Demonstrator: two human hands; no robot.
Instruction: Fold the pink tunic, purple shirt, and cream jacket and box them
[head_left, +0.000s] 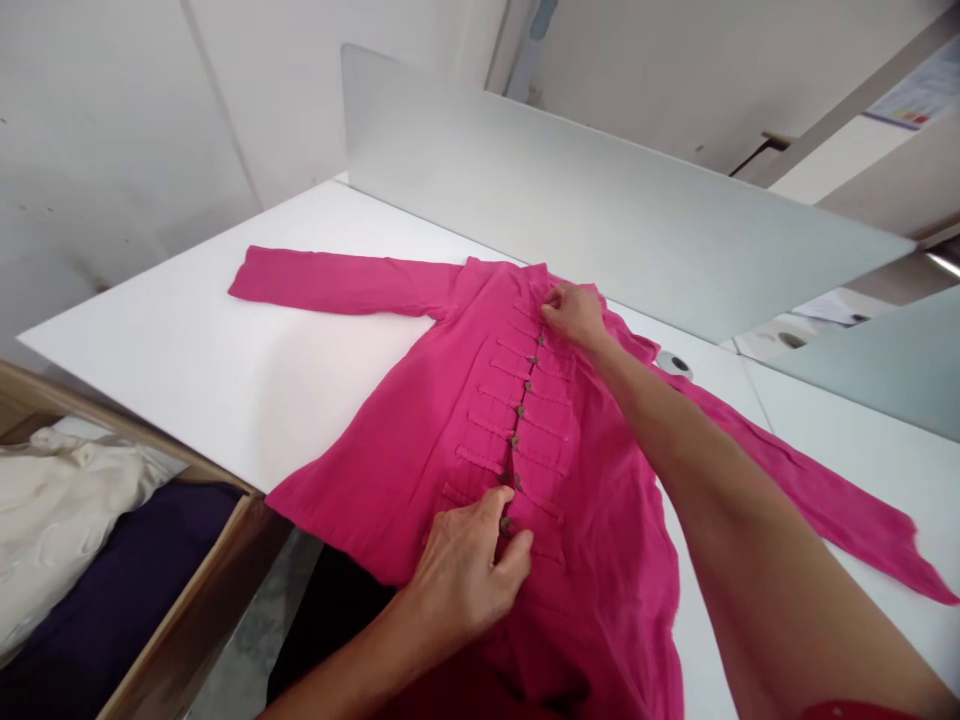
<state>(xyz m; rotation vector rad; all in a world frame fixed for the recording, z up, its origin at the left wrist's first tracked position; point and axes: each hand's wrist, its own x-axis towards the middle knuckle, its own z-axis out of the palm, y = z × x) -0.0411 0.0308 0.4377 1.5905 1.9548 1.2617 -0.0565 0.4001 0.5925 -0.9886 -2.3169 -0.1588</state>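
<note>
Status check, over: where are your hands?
Left hand on lower buttons; right hand near collar. Pink frog-button jacket on white table, sleeves spread. Frosted screen beyond collar.

The jacket (450, 470) is matt, lightly creased pink cloth with dull brown knot buttons (519, 412). The worktop (225, 370) is smooth matt white. At 1 o'clock, the divider (600, 190) looks like frosted plastic or glass. At 8 o'clock, the crate (195, 610) is bare wood, holding faintly glossy cream cloth (60, 520).

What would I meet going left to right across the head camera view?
Crumpled cream fabric → bare left hand → bare right hand → round grey desk grommet → flared pink sleeve cuff
</note>
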